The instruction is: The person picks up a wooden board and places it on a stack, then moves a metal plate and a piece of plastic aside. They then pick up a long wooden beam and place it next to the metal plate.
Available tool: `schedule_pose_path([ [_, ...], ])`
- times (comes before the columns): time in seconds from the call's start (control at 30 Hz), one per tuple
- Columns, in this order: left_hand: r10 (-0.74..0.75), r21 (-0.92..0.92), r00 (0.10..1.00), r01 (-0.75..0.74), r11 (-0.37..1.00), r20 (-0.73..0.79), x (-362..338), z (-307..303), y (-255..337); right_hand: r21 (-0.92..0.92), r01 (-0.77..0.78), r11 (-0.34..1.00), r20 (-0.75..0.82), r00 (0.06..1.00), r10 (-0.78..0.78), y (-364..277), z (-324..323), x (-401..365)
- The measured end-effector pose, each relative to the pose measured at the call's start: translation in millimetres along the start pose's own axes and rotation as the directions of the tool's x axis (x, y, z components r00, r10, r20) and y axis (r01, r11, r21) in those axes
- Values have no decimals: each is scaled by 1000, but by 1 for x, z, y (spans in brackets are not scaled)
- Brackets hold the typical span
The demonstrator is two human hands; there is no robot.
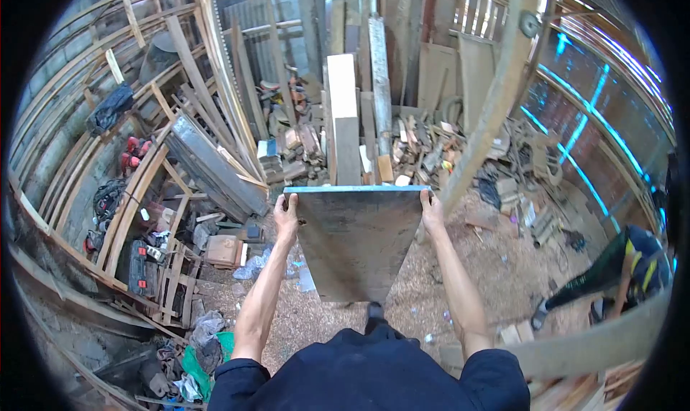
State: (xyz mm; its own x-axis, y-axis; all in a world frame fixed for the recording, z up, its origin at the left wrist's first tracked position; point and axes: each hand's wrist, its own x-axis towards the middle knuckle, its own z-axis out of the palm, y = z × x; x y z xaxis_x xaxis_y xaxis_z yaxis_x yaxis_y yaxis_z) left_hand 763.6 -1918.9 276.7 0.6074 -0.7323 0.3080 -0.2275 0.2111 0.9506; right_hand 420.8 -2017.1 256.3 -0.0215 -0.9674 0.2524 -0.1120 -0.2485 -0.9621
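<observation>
A wide dark wooden board (359, 238) stands upright in front of my body, its pale bluish top edge facing up at me. My left hand (286, 213) grips the upper left corner, thumb on the near face. At the opposite corner, my right hand (432, 211) holds the board the same way. The fingers behind the board are mostly hidden. Below, the board narrows with distance toward the floor, close to my dark shoe (374, 315).
Scrap wood (413, 145) is heaped along the back wall. Long planks (208, 159) lean at left beside a timber frame. A slanting post (489, 102) rises at right. Another person's leg (593, 271) shows at far right. A black toolbox (138, 267) sits at left.
</observation>
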Motion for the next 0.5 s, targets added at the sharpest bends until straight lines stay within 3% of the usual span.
schedule_pose_path([
  [0.07, 52, 41, 998, -50, 998, -28, 31, 16, 4, 54, -12, 998, 4, 1000, 12, 8, 13, 49],
  [0.13, 11, 35, 1000, -11, 999, 2, 56, 30, -1, -8, 0, 1000, 70, 998, 1, -22, 15, 76],
  [0.17, -3, 68, 1000, 5, 998, -31, 66, 37, -4, 26, -13, 1000, 150, 989, 9, 4, 17, 105],
  [0.2, 37, -4, 998, -37, 999, -44, 72, 47, -2, 44, -13, 999, 135, 991, 7, -9, 20, 114],
  [0.3, 42, -24, 999, -43, 999, -30, 100, 69, 1, 1, -16, 1000, 174, 985, 16, 30, 26, 175],
  [0.37, 43, 54, 996, -39, 998, -84, 111, 86, 3, -114, -13, 993, 73, 997, 21, 25, 28, 189],
  [0.4, 30, 62, 996, -25, 998, -88, 119, 92, -5, -47, -66, 997, 159, 985, 72, 29, 27, 204],
  [0.47, 54, 42, 997, -52, 998, -51, 142, 109, -21, 146, -88, 985, 159, 985, 65, 41, 30, 222],
  [0.5, 47, 41, 998, -45, 998, -52, 153, 119, -27, 176, -262, 949, 211, 952, 224, 42, 26, 232],
])
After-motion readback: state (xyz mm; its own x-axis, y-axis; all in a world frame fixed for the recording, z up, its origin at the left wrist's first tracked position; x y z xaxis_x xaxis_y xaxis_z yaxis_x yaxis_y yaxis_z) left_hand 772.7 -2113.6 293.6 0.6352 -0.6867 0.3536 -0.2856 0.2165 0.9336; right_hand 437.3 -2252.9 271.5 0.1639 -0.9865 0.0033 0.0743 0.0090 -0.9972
